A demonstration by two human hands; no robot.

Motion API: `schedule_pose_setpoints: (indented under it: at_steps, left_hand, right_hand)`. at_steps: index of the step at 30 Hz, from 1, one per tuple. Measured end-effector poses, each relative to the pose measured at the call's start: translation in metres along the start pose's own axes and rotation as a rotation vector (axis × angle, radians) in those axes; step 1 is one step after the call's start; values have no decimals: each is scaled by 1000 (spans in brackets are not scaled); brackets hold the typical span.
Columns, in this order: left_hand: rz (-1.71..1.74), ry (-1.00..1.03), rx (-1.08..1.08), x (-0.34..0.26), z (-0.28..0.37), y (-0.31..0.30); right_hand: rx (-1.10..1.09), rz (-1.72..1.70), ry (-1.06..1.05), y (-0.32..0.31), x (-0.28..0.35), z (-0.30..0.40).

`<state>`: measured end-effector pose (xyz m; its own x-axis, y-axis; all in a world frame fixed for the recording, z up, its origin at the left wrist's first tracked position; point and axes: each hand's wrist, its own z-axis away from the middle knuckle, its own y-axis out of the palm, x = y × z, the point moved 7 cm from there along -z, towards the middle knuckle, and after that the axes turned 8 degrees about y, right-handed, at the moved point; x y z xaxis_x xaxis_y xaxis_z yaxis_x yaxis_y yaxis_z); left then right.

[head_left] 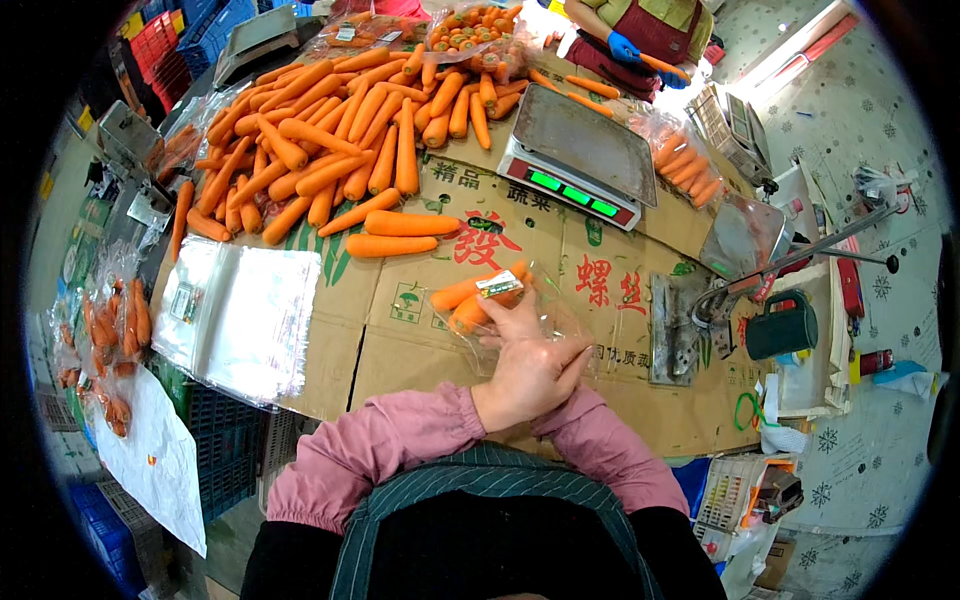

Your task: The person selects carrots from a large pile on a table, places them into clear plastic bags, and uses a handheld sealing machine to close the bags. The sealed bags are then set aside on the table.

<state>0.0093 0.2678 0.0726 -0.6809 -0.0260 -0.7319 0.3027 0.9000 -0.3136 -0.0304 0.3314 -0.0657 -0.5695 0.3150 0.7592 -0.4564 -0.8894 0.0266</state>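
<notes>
My right hand (516,319) grips a clear plastic bag of carrots (469,313), its thumb beside a small printed label (499,283) on the film. The bag rests on flattened cardboard (405,337). My left hand (525,379) crosses over my right wrist with its fingers curled; their tips and whatever they hold are hidden. Just beyond the bag lie loose carrots (412,223), at the near edge of a large carrot heap (322,135). A stack of clear plastic bags (259,315) lies to the left.
A digital scale (585,146) with lit displays stands ahead. To the right are a metal device with a long lever (675,322) and a dark green jug (781,324). Bagged carrots (686,169) lie beyond the scale. Across the table a person in blue gloves (624,46) holds a carrot.
</notes>
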Motion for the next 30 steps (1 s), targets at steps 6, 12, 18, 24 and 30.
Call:
schedule_pose_setpoints:
  at_steps: [6, 12, 18, 24, 30]
  left_hand:
    - [10, -16, 60, 0, 5, 7]
    - [-16, 11, 39, 5, 7, 3]
    - [-4, 23, 112, 2, 5, 13]
    - [-13, -3, 91, 4, 15, 14]
    - [43, 15, 45, -2, 8, 1]
  right_hand:
    - [-53, -22, -118, -13, -17, -46]
    - [-105, -9, 25, -4, -8, -22]
    - [-94, 237, 51, -7, -15, -30]
    - [-53, 128, -176, -10, -5, -47]
    - [-27, -34, -64, -11, -25, -38]
